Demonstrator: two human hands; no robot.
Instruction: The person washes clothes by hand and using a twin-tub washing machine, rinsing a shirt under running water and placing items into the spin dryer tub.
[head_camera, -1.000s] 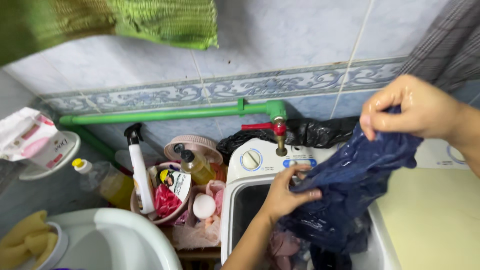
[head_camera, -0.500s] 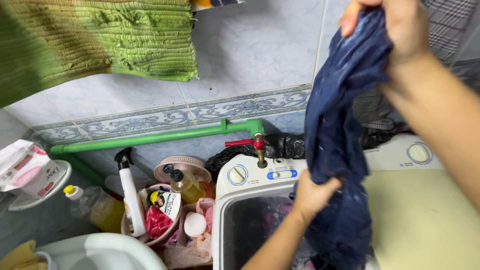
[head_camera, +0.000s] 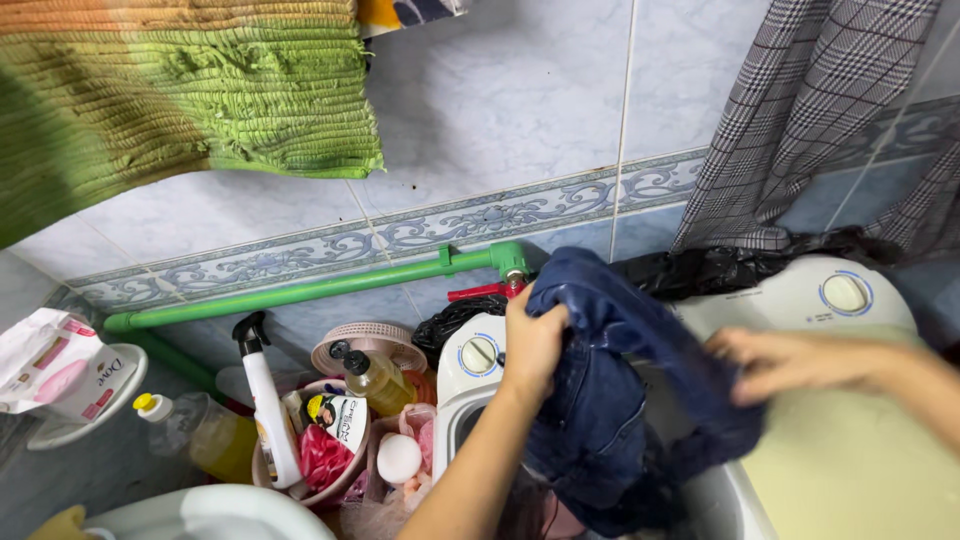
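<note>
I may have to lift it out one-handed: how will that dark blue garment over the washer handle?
The dark blue garment is probably floppy: it drapes in folds from the left hand. It looks thick, so likely heavy if wet. The right hand is at its other side.

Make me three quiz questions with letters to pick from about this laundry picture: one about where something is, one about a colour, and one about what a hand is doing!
1. Where is the white spray bottle?
A. In the tub of bottles left of the washing machine
B. On the machine's lid
C. Hanging on the wall

2. What colour is the pipe along the wall?
A. Red
B. Green
C. White

3. What is the left hand doing?
A. Resting flat
B. Turning a dial
C. Gripping the dark blue garment

Answers: 1 A, it stands among the bottles. 2 B, it is bright green. 3 C, its fingers close on the cloth.
</note>
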